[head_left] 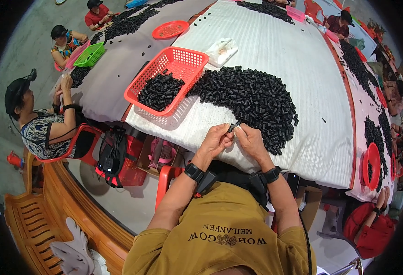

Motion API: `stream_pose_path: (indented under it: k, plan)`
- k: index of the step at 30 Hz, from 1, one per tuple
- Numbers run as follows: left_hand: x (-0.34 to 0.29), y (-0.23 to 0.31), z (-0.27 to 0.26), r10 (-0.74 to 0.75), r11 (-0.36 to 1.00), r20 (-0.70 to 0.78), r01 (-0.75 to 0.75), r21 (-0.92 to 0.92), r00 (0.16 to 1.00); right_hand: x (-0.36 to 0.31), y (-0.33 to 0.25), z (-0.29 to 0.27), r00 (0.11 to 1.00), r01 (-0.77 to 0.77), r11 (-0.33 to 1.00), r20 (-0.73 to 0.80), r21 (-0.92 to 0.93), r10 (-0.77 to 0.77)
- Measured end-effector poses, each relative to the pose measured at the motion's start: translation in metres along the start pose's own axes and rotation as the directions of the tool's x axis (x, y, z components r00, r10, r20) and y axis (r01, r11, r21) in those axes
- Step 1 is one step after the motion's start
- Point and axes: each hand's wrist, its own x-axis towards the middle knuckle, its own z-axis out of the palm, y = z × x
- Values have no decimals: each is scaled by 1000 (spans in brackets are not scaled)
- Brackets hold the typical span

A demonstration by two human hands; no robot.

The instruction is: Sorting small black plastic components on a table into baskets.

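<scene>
My left hand (217, 141) and my right hand (251, 141) meet at the near edge of the white-covered table. Thumbs and fingers of both are pinched around one small black cylindrical piece (232, 128), largely covered by the fingertips. Just beyond them spreads a large heap of similar black pieces (256, 94). To the left of the heap stands a red perforated plastic basket (185, 68), with more black pieces (161, 91) gathered in its near part. The exact kind of these pieces is too small to make out.
Behind the basket lies a white tray-like packet (222, 51), and farther left a round red tray (170, 30). A seated person (41, 119) works at the adjoining table on my left. A green basket (90, 54) stands there. On the right is a red bowl (371, 166).
</scene>
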Motion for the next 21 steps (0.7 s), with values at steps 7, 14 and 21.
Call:
stream_pose_path:
  k: [7,14,21]
  plan:
    - [1,1,1,-3,1000,-2,3,14,1000,1,3,-1,997,59,998,46,-19,-58]
    - [-1,3,-1,-8,999,-18,7,-50,1000,-1,2,-3,982,-191,894,82,406,173]
    - [-4,3,3,-6,996,-28,3,-94,1000,-2,8,-1,984,-177,889,60,421,168]
